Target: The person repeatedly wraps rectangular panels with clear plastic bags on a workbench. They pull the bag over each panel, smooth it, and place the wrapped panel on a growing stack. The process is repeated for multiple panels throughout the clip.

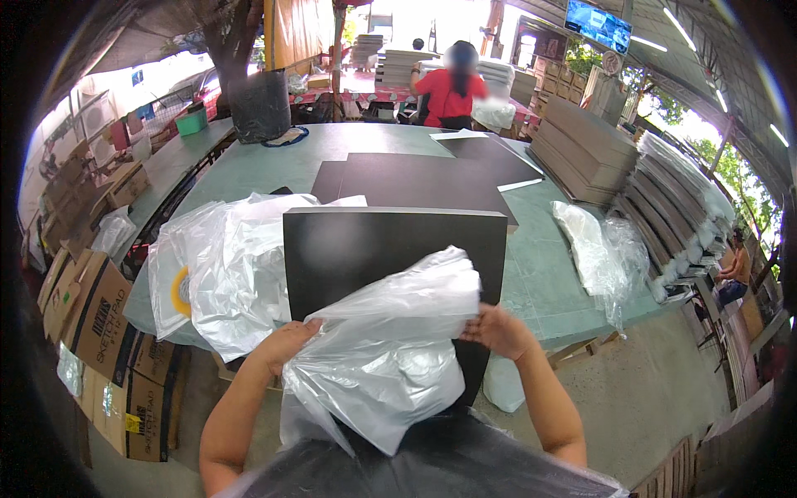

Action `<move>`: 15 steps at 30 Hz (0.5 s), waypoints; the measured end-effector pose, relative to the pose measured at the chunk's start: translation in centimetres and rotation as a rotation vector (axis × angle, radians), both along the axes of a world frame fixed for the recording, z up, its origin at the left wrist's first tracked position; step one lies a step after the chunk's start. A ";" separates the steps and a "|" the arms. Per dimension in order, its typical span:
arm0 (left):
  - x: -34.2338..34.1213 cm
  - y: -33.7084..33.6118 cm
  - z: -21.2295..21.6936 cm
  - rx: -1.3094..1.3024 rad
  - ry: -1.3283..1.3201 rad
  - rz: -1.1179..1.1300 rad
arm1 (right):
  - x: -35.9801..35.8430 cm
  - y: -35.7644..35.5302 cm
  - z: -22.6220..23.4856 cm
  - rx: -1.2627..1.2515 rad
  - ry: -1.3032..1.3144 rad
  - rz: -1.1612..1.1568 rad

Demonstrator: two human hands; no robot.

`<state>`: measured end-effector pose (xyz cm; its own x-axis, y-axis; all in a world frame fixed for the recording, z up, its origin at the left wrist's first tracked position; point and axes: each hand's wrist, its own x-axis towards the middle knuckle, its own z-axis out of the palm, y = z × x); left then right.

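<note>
Between my hands is a translucent plastic bag, crumpled and hanging in front of me. My left hand pinches its left edge, and my right hand grips its right edge. Behind the bag a stack of black boards with a pale top edge stands at the table's front edge; its lower part is partly covered by the bag. A dark surface under plastic film fills the bottom of the view, below the bag.
A pile of clear plastic bags and a yellow tape roll lie left on the green table. Black sheets lie behind. Board stacks stand right, cartons left. A person in red is at the back.
</note>
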<state>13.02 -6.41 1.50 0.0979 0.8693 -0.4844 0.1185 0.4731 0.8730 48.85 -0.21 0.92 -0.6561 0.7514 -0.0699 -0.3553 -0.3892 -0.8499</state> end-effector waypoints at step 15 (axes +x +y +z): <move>7.4 0.8 -4.2 1.127 0.792 -0.205 | -9.2 -0.5 -1.5 0.268 -0.468 -0.205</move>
<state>20.38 -5.65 -2.73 0.3019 0.8273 0.4737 0.7358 -0.5182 0.4360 39.62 -0.68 -0.63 -0.4406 0.8912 -0.1076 0.0370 -0.1017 -0.9941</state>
